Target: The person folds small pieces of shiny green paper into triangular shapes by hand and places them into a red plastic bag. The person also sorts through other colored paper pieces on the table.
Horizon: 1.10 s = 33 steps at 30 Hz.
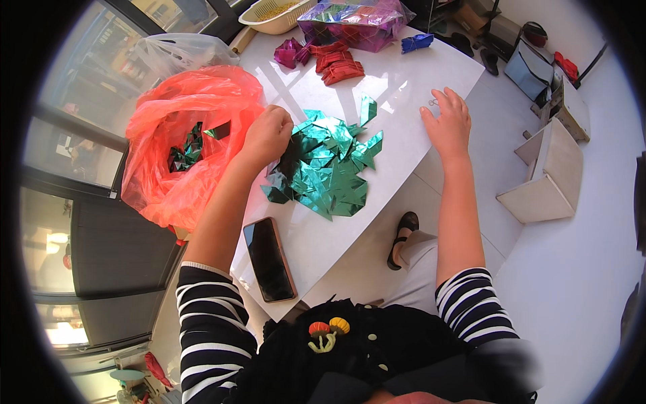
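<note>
My left hand (270, 135) is curled into a fist between an open red plastic bag (151, 113) and a loose pile of folded green foil pieces (328, 156). Nothing shows in the fist, though its inside is hidden from above. Beyond the table's right edge my right hand (448, 123) has its thumb and fingers spread. Between the thumb and forefinger shows a small thin loop (433, 102); whether it touches the hand I cannot tell. Dark green foil pieces (186, 151) lie inside the red bag. The foil pile rests on a white table (303, 242).
A smartphone (270, 260) lies at the near corner. Farther back are bundles of red foil (338, 63), magenta foil (290, 53) and blue foil (417, 43), a purple clear bag (353, 25) and a cream basket (252, 20). A pale wooden piece (550, 177) stands on the floor at right.
</note>
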Tool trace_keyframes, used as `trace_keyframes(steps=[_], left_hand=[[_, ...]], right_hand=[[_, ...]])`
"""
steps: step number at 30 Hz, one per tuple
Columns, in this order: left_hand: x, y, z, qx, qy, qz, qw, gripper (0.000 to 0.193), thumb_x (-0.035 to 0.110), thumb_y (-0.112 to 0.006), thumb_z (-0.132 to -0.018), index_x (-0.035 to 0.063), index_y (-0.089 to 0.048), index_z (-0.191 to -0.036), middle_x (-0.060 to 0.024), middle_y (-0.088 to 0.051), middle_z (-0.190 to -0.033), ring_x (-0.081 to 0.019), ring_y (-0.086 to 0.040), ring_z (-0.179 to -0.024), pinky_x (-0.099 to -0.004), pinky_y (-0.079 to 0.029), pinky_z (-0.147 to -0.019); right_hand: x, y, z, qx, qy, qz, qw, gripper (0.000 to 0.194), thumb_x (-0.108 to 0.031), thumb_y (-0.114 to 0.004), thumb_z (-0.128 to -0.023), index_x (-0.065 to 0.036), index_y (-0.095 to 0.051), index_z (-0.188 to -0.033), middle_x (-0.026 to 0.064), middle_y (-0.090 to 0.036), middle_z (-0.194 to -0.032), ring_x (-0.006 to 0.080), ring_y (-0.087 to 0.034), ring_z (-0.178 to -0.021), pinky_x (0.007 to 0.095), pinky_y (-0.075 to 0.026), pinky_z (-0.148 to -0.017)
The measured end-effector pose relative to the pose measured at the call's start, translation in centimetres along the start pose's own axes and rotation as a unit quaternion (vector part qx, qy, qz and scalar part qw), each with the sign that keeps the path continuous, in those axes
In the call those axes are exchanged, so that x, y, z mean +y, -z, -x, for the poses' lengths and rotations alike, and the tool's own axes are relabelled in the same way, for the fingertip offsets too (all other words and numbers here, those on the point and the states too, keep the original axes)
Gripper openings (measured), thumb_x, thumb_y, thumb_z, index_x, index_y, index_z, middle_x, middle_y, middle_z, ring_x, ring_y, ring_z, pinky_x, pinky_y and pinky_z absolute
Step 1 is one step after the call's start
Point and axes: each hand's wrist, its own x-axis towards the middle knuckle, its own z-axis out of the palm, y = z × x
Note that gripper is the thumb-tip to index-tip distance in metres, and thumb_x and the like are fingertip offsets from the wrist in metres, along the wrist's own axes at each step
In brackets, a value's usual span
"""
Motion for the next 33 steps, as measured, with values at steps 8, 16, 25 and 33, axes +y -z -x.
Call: trace_keyframes(steps=[8, 16, 25, 33], left_hand=[[2.9, 4.8, 3.6, 0.022, 0.114, 0.483, 0.868, 0.012, 0.011, -0.054, -0.098, 0.0, -0.058, -0.099, -0.0081, -0.065, -0.104, -0.0189, -0.064, -0.098, -0.0328, -0.048, -0.094], [5.1, 6.4, 13.6, 0.058, 0.168, 0.687, 0.704, 0.002, 0.01, -0.053, -0.097, 0.0087, -0.054, -0.096, -0.0057, -0.063, -0.092, -0.0161, -0.066, -0.081, -0.0295, -0.055, -0.077], [3.8, 7.4, 27.4, 0.154, 0.251, 0.786, 0.543, 0.01, 0.005, -0.05, -0.094, 0.004, -0.056, -0.102, -0.0041, -0.057, -0.086, -0.0131, -0.058, -0.07, -0.0258, -0.054, -0.061], [1.0, 5.7, 34.5, 0.168, 0.257, 0.891, 0.335, 0.013, 0.015, -0.049, -0.092, 0.0031, -0.055, -0.093, -0.0049, -0.049, -0.081, -0.0156, -0.048, -0.068, -0.028, -0.046, -0.059]], right_hand=[[1.0, -0.6, -2.0, -0.067, -0.052, 0.005, 0.996, 0.014, -0.026, -0.071, -0.08, -0.012, -0.071, -0.083, 0.0032, -0.066, -0.108, 0.0267, -0.056, -0.108, 0.0429, -0.04, -0.098], [1.3, -1.7, -0.2, 0.007, -0.021, 0.024, 0.999, 0.013, -0.023, -0.069, -0.084, -0.011, -0.069, -0.081, 0.0045, -0.067, -0.1, 0.0264, -0.058, -0.1, 0.041, -0.043, -0.091], [3.1, -1.2, 0.5, -0.042, -0.266, -0.437, 0.858, 0.026, -0.03, -0.07, -0.085, -0.007, -0.07, -0.096, 0.0082, -0.069, -0.099, 0.0283, -0.061, -0.095, 0.0392, -0.049, -0.084], [4.6, -1.2, -1.5, -0.062, 0.041, 0.036, 0.997, 0.018, -0.025, -0.065, -0.078, -0.008, -0.072, -0.076, 0.0152, -0.067, -0.089, 0.0377, -0.062, -0.087, 0.0457, -0.05, -0.083]])
